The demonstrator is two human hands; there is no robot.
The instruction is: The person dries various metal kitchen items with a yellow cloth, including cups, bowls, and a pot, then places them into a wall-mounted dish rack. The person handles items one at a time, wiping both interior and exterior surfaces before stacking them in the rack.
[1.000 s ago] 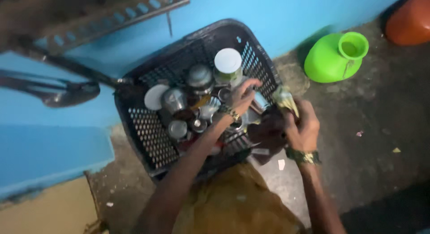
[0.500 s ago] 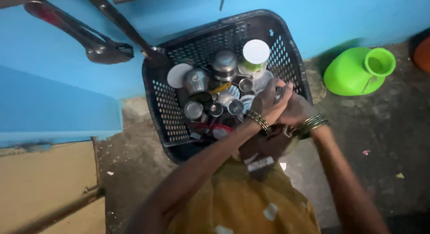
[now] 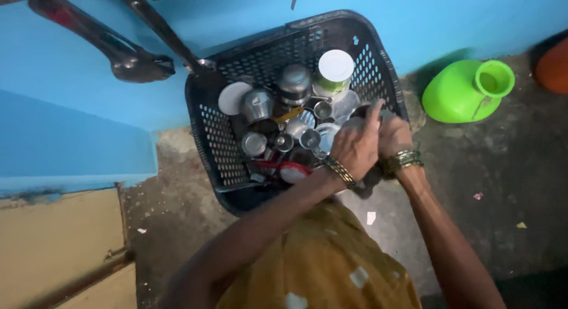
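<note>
Steel cups (image 3: 284,117) fill the black basket (image 3: 219,137) mid-frame, where left hand (image 3: 354,148) and right hand (image 3: 395,137) curl together, grip hidden.

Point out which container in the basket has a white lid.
The tall container at the black basket's back right, by the blue wall. It alone wears a flat white round lid; the vessels around it are bare steel.

both forearms are bare, no sleeves. the left hand (image 3: 354,146) wears thin gold bangles at the wrist; the right hand (image 3: 395,136) wears stacked gold-green bangles. mustard-yellow garment with white patches below.
</note>
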